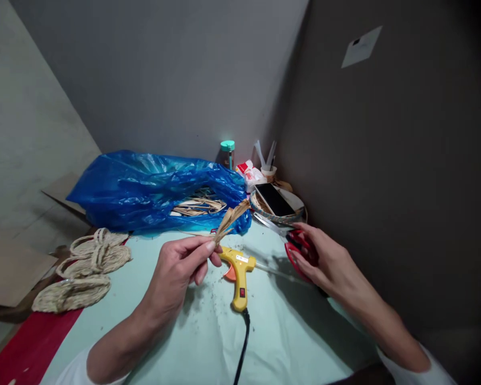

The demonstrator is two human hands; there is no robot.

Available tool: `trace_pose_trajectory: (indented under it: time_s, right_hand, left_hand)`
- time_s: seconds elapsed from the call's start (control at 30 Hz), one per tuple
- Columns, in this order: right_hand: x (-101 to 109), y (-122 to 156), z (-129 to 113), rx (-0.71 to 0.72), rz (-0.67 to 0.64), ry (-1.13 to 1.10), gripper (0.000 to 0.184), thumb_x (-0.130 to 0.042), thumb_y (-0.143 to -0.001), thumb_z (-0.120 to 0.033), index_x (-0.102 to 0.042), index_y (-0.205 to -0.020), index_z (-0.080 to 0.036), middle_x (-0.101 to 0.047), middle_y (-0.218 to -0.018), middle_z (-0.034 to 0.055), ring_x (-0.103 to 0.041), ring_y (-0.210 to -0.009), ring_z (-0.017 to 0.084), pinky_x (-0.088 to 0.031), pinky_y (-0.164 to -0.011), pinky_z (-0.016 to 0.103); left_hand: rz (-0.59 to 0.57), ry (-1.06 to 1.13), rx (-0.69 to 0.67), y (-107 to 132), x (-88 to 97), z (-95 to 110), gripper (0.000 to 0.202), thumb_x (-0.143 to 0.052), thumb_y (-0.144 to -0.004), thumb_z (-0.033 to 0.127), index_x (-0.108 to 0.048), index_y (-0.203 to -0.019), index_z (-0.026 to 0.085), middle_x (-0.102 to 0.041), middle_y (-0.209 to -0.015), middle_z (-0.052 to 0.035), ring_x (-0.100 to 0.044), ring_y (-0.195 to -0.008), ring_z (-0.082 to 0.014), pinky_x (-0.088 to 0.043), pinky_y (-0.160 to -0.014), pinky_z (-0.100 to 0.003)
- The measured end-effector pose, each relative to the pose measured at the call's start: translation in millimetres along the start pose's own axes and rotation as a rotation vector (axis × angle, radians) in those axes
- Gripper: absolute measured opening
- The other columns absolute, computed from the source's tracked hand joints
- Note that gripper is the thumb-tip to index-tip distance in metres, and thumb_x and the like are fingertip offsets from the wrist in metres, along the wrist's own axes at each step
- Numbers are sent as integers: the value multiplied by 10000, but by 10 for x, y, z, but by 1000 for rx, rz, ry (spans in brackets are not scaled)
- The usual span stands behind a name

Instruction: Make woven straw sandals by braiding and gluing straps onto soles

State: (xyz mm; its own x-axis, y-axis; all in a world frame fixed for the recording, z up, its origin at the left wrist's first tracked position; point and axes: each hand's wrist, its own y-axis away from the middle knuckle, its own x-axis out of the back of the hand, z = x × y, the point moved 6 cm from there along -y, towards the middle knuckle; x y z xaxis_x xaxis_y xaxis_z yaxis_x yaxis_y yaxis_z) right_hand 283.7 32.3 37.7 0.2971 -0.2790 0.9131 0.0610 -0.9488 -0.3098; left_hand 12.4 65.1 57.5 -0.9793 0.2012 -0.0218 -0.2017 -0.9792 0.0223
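Rather crinkled tan fibre strip (233, 215)

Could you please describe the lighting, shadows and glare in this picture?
Head view: glossy highlights streak the blue plastic bag; head view: a dark shadow lies on the tabletop below the right hand; head view: the right wall fades to near-black at upper right.

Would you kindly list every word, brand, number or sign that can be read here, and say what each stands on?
No text can be read with certainty.
Glue gun: print on its white label is too small.
Red switch: any marking is too small.
Red-and-white packet: too blurred.
Wall card: a dark mark, no legible words.
Phone: dark screen, no text visible.
Scissors: no lettering visible.
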Motion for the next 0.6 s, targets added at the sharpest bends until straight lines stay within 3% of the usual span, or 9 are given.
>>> trace_pose_trajectory:
  time_s: [0.07,0.13,0.23,0.33,0.43,0.6]
  right_hand:
    - [108,172,-53,-13,-6,-363,477,-615,-907,-402,-536,-1319,-175,-693,-1067,89,-676,-866,209,-551,-761,291]
    - [165,334,-163,-49,-56,-561,540,-703,-841,-405,-561,-1322,-204,-694,-1120,89,-676,-937,238,-549,-814,318]
    - [214,520,-423,-36,-149,-583,552,-787,-752,-375,-602,-1251,-225,-652,-1212,93,-632,-1046,271,-521,-890,354]
    - [239,630,-587,-47,-197,-568,476,-800,-759,-353,-599,-1168,-219,-639,-1097,56,-597,-978,231,-494,-867,332]
    - [259,691,-596,-59,-196,-587,396,-782,-794,-366,-589,-1098,-201,-613,-977,22,-566,-876,191,-471,-813,302]
    - [356,829,-509,-12,-118,-612,234,-718,-851,-303,-610,-1032,-201,-651,-989,17,-597,-883,168,-458,-847,276]
  left_hand:
    - [8,28,-5,-19,-79,26,213,-704,-811,306,-755,-695,134,-675,-651,-28,-372,-422,-36,-219,-423,-204]
    - [2,46,-7,-24,-185,29,199,-714,-792,300,-762,-694,133,-689,-670,-35,-371,-421,-35,-229,-429,-204]
    - [-51,54,3,14,-386,-2,207,-719,-791,320,-769,-710,136,-671,-628,-25,-361,-421,-39,-237,-434,-202]
    - [-153,-3,9,110,-616,-28,245,-692,-825,352,-755,-703,150,-575,-508,17,-367,-423,-52,-245,-437,-196]
    - [-241,-96,-6,225,-830,-1,253,-657,-812,321,-726,-638,151,-597,-528,14,-385,-415,-52,-280,-440,-194]
    - [-282,-221,-20,361,-1077,31,237,-620,-773,300,-724,-607,167,-627,-543,9,-389,-416,-69,-299,-427,-204]
